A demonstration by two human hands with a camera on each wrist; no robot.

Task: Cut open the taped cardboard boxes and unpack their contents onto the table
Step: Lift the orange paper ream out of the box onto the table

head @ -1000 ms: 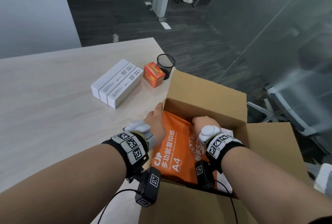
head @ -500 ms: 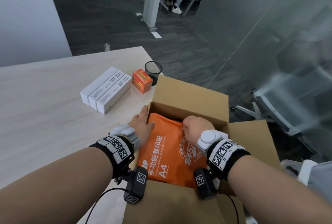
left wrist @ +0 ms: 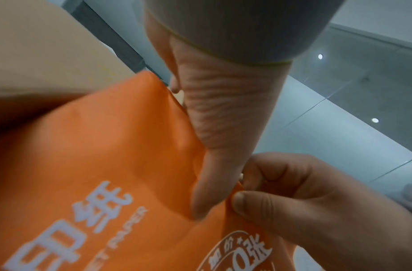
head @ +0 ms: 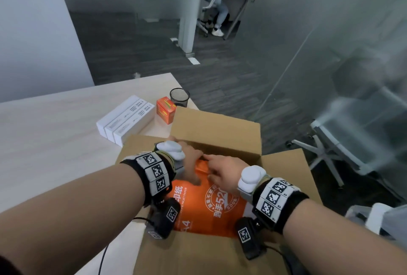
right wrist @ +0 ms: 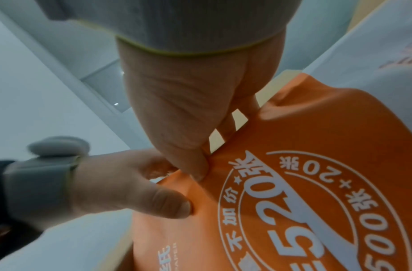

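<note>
Light wood tabletop point(head: 55, 133) carries an open cardboard box point(head: 215, 133) at its near right edge, flaps folded outward. Inside the box lies an orange paper pack point(head: 209, 208) with white print, its far end raised a little. Both hands meet at that far end: the left hand point(head: 187, 160) pinches the orange wrapping between thumb and fingers, and the right hand point(head: 222, 171) holds its grip on the same edge just beside it, thumb on top. Farther, on the tabletop, three white boxes point(head: 125, 118) lie side by side, then a small orange box point(head: 165, 109) and a black mesh cup point(head: 179, 97).
</note>
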